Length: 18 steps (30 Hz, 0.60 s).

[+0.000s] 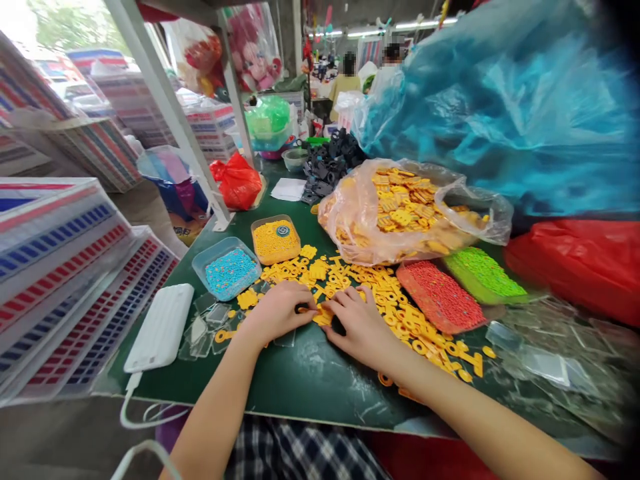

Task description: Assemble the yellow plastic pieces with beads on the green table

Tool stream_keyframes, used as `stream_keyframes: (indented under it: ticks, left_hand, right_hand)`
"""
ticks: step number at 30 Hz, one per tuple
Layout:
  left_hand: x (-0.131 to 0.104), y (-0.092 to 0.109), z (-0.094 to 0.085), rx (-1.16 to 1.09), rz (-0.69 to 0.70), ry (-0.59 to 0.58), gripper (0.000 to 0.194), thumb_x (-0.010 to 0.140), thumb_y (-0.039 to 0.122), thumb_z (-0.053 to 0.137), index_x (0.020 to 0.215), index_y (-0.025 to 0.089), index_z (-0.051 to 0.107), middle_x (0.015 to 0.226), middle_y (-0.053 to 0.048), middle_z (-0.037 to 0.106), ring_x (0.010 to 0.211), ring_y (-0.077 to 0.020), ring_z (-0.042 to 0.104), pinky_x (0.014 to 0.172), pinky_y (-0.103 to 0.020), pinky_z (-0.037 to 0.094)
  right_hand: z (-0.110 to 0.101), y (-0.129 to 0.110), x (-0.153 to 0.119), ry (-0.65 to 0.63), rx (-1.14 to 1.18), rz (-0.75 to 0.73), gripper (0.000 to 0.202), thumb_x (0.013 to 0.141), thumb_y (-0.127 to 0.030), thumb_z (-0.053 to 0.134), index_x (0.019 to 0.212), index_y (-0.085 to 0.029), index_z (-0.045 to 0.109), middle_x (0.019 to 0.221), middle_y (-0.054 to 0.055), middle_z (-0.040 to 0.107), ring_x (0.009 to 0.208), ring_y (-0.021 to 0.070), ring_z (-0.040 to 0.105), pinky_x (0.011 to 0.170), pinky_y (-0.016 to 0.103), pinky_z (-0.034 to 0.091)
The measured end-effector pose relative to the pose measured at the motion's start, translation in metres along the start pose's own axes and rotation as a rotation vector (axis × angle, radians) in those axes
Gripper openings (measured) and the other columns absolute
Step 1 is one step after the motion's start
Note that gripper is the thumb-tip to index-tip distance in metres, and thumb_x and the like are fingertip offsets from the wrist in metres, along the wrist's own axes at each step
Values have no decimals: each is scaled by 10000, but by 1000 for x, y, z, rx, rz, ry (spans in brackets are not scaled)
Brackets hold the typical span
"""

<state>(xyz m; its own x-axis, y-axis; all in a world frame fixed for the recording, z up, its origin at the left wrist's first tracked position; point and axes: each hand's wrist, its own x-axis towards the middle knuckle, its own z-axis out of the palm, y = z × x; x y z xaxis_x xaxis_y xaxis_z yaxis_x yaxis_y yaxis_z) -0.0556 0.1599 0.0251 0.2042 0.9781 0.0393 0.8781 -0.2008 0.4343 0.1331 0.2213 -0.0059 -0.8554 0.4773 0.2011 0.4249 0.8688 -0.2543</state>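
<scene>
My left hand [281, 308] and my right hand [361, 328] come together over the near middle of the green table. Between their fingertips is a small yellow plastic piece [321, 315]; both hands are closed on it, and fingers cover part of its shape. Around and beyond the hands lie many loose yellow plastic parts [395, 300], some ring-shaped, some T-shaped. Behind them, a clear plastic bag [350, 230] holds more flat yellow pieces. Left of my left hand, several clear plastic squares [203, 340] lie beside a yellow ring part.
Tubs of blue beads [231, 272], yellow beads [275, 241], red beads [440, 297] and green beads [485, 273] ring the parts. A white power bank [160, 327] with a cable lies left. Clear plastic pieces [560, 367] lie right. Black parts [333, 163] are piled behind.
</scene>
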Motion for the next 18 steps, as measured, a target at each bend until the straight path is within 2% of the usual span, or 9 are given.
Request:
stream_keyframes:
  ticks: [3, 9, 15, 18]
  left_hand:
    - [-1, 3, 1, 45, -15, -15, 92, 860, 195, 612, 798, 196, 680, 864, -26, 707, 842, -191, 644, 757, -298, 467]
    - [-5, 10, 0, 34, 13, -32, 182, 809, 71, 621, 827, 202, 746, 942, -20, 740, 904, -214, 666, 833, -333, 485]
    - [-7, 10, 2, -7, -4, -13, 103, 828, 171, 683, 804, 235, 760, 923, -14, 733, 864, -216, 678, 803, -335, 512]
    - [-5, 12, 3, -49, -17, 4, 112, 832, 134, 673, 791, 198, 755, 888, -28, 740, 840, -213, 685, 779, -330, 522]
  right_hand:
    - [0, 9, 2, -12, 81, -85, 198, 864, -239, 568, 1049, -217, 634, 1024, 89, 666, 1009, 264, 550, 948, 488, 340]
    - [-2, 24, 7, -36, 130, -184, 179, 829, -205, 590, 997, -228, 645, 981, 74, 691, 967, 259, 576, 916, 463, 372]
    - [-5, 27, 9, -53, 124, -236, 136, 858, -223, 571, 963, -242, 656, 982, 63, 701, 954, 246, 591, 932, 476, 360]
    - [-6, 28, 11, -71, 120, -247, 115, 859, -241, 591, 947, -231, 665, 966, 68, 702, 945, 245, 591, 912, 465, 371]
